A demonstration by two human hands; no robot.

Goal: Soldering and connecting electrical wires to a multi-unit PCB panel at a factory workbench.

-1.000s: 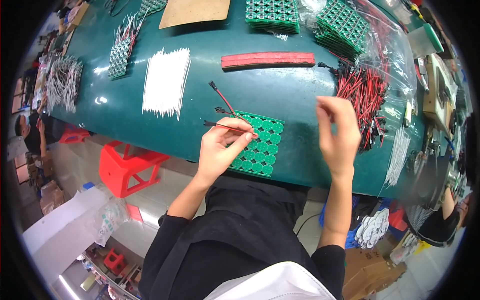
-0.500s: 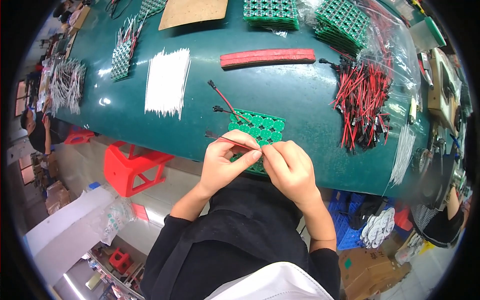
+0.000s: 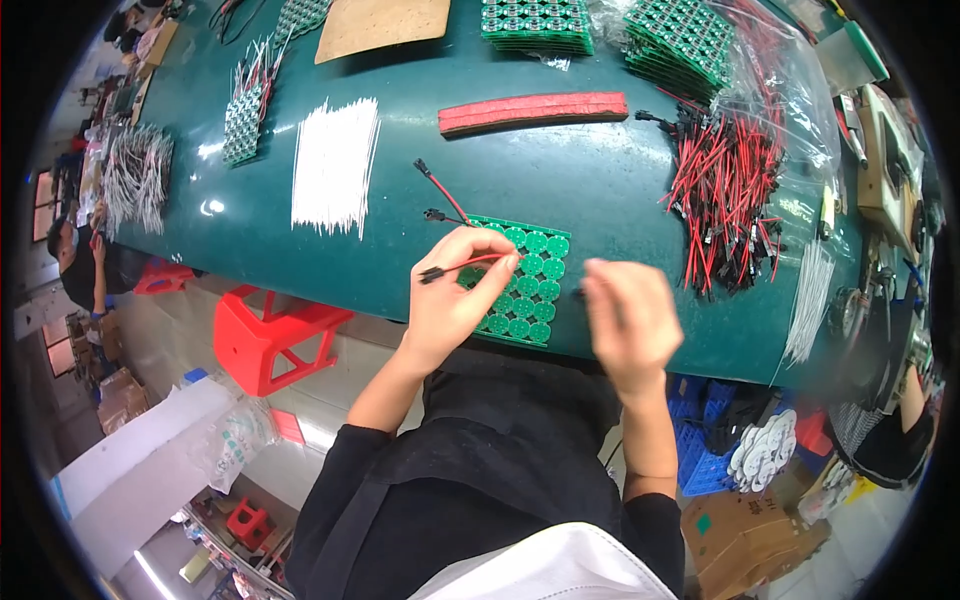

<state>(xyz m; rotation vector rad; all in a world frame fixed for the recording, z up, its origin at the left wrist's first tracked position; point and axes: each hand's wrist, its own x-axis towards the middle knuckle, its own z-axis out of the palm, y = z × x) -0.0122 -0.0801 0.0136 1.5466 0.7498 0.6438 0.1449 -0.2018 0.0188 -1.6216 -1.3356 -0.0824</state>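
Note:
Over the near table edge, my left hand (image 3: 440, 310) is closed, pinching a short red-and-black connector wire (image 3: 482, 260) between thumb and forefinger. Its black plug hangs out on the left side of the hand. Under the fingertips lies a green circuit board panel (image 3: 530, 290) of round sections, partly covered by that hand. Two more connector wires, one a red lead (image 3: 443, 188) with a black plug, reach out past the panel's upper left corner. Off the panel's right side, my right hand (image 3: 637, 325) is blurred, its fingers loosely apart with nothing visible in them.
A heap of red-and-black connector wires (image 3: 725, 195) lies to the right, beside clear plastic bags. Farther back are a red bar (image 3: 530, 113) and stacked green boards (image 3: 535, 25). White wires (image 3: 335, 165) lie left. A red stool (image 3: 265, 335) stands below the table edge.
My right hand has left my left hand and moved right, its fingers loosening. The left hand has shifted slightly up, still pinching the wire, and more of the panel shows.

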